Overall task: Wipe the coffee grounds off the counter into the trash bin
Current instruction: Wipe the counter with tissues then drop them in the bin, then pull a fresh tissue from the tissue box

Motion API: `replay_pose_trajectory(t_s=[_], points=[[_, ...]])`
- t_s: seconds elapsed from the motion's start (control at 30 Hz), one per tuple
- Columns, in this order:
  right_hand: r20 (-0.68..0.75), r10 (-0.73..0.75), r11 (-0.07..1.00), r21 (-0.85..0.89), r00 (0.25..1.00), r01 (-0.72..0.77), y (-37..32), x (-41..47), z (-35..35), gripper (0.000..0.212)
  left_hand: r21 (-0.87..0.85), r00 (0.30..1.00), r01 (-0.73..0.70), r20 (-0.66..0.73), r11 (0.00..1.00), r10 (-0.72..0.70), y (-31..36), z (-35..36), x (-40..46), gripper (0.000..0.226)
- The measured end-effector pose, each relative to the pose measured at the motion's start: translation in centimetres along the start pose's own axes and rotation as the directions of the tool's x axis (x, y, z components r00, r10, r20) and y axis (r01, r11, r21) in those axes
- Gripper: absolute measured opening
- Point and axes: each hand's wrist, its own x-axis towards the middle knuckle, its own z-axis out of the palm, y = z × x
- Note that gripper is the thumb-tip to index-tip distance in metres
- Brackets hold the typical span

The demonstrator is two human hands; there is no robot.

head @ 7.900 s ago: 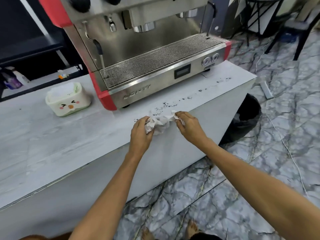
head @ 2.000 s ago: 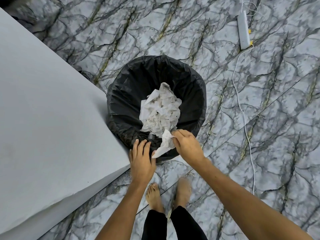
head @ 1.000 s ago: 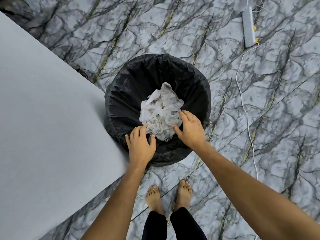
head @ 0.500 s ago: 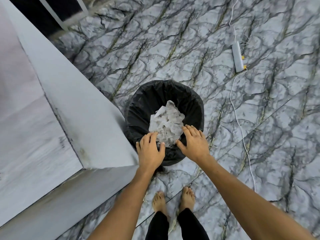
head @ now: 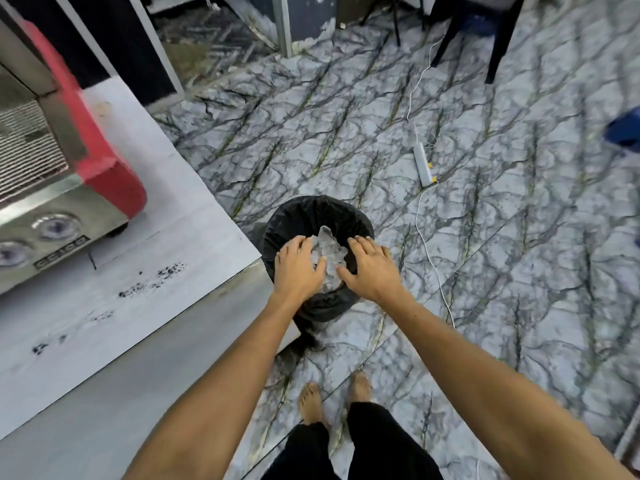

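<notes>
There is a single view, from a wide-angle camera worn on the person's head, looking forward and steeply down. It sits high above the floor [head: 519, 237], so both forearms reach in from the near edge and the bare feet [head: 332, 400] show almost straight below. The trash bin [head: 301, 216] lies near the centre of the frame, farther out than the feet. The tabletop [head: 166, 237] fills the left side, its corner pointing toward the bin, with the espresso machine [head: 69, 168] cut off at the far left edge. Chair legs [head: 498, 39] appear at the far right top. Straight lines bend toward the frame edges, and the picture is slightly blurred.
</notes>
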Motion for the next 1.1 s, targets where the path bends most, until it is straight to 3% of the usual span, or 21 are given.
replay_pose_trajectory(t_s=[0.4,0.67,1.1], points=[[-0.108,-0.131,0.989,-0.089,0.986,0.121,-4.1,-2.4,-7.3,0.075,-0.087,0.995,-0.039,-0.093,0.995,0.031,3.1,-7.7,-3.7,0.053],[-0.162,-0.287,0.953,-0.145,0.944,0.265,-6.4,-2.9,-9.9,0.072,-0.093,0.970,-0.044,-0.241,0.995,0.021,3.9,-11.1,-8.2,0.051],[-0.157,-0.574,0.819,-0.124,0.804,0.561,-16.9,-6.2,-8.8,0.068,0.051,0.893,0.250,-0.399,0.967,-0.210,-4.0,-15.4,-18.1,0.051]])
